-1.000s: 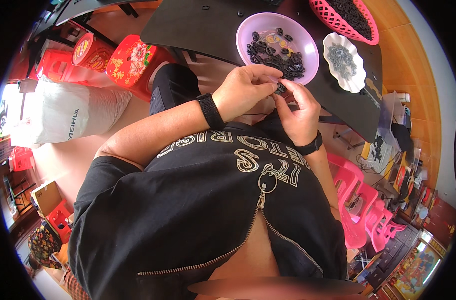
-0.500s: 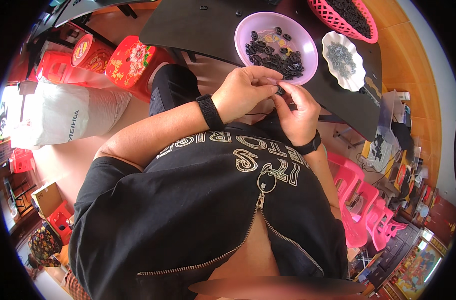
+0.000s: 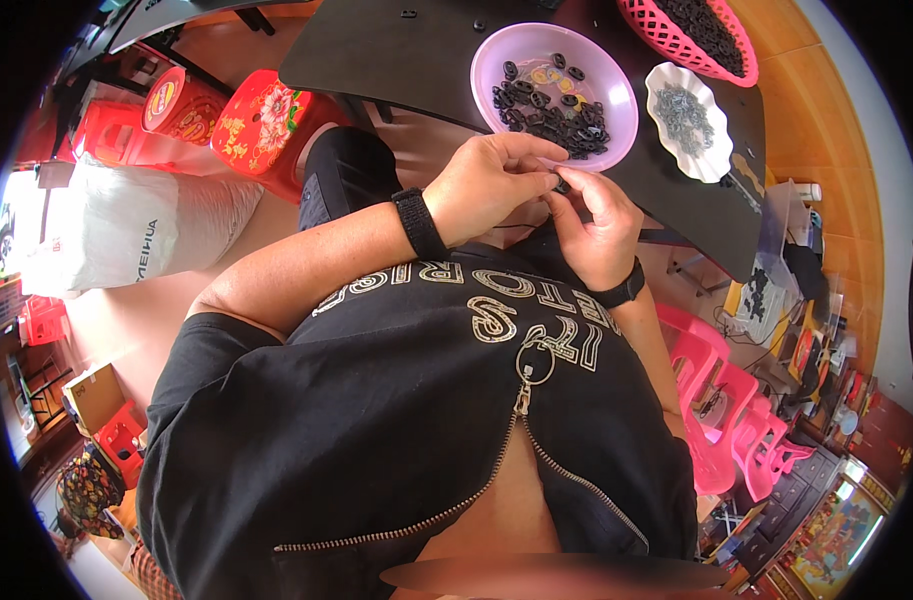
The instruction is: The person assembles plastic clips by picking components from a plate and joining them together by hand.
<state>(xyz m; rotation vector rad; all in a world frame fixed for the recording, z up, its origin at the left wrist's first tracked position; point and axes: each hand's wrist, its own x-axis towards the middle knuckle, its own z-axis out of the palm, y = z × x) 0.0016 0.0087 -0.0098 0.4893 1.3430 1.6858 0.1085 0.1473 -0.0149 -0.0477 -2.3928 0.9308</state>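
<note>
My left hand (image 3: 491, 188) and my right hand (image 3: 598, 222) meet just in front of the table's near edge. Their fingertips pinch a small black plastic part (image 3: 561, 184) between them, mostly covered by the fingers. Right behind the hands stands a pale purple bowl (image 3: 486, 72) holding many small black oval parts (image 3: 556, 125) and a few yellowish rings or bits. To its right is a white scalloped dish (image 3: 711, 160) with a heap of small, clear or greyish pieces (image 3: 684, 118).
A pink lattice basket (image 3: 666, 45) full of black parts stands at the black table's (image 3: 376, 55) far right. Red flowered stools (image 3: 261, 125) and a white sack (image 3: 106, 230) are on the left. Pink chairs (image 3: 711, 400) line the right. Another person (image 3: 96, 495) shows at lower left.
My fingers have shifted slightly around the small black part, and more of it shows between the fingertips. The bowl, dish and basket stay in place.
</note>
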